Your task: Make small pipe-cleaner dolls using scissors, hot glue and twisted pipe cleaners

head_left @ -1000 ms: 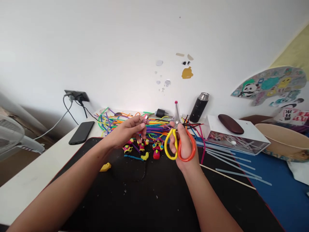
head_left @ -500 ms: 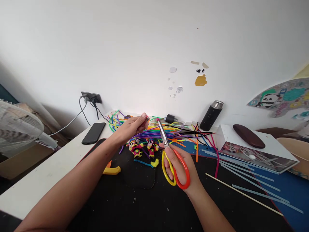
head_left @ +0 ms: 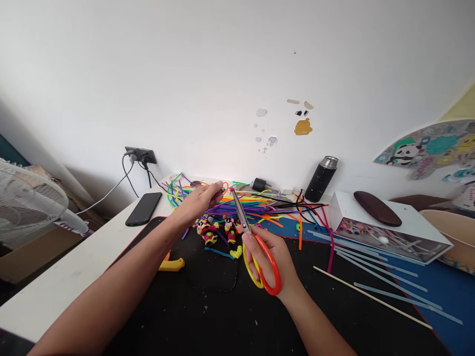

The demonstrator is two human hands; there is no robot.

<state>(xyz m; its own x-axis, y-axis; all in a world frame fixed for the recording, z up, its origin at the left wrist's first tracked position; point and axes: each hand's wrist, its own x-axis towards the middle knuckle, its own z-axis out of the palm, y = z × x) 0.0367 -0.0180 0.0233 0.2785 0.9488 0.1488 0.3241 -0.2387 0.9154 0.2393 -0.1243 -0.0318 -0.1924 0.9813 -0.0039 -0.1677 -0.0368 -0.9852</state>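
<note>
My right hand (head_left: 272, 257) is wrapped round a pair of scissors (head_left: 242, 213) with one red and one yellow handle. The blades look closed and point up and away, with a small pink bit (head_left: 232, 189) at their tip. Just left of that tip, my left hand (head_left: 202, 200) is pinched on something small and dark that I cannot make out. Below the hands, two colourful pipe-cleaner figures (head_left: 208, 231) lie on the black mat (head_left: 200, 316). Near them are a blue pipe cleaner (head_left: 218, 252) and a coiled yellow one (head_left: 236, 253).
A heap of coloured pipe cleaners (head_left: 256, 201) lies along the wall. A black phone (head_left: 144, 209) and a yellow tool (head_left: 172, 264) are at left. At right are a black flask (head_left: 321, 179), a white box (head_left: 393, 212), pale translucent sticks (head_left: 386, 277) and a wooden stick (head_left: 371, 296).
The scissors and my right hand have shifted left, bringing the tip closer to my left hand. My left hand has moved slightly left and down. The view has tilted slightly.
</note>
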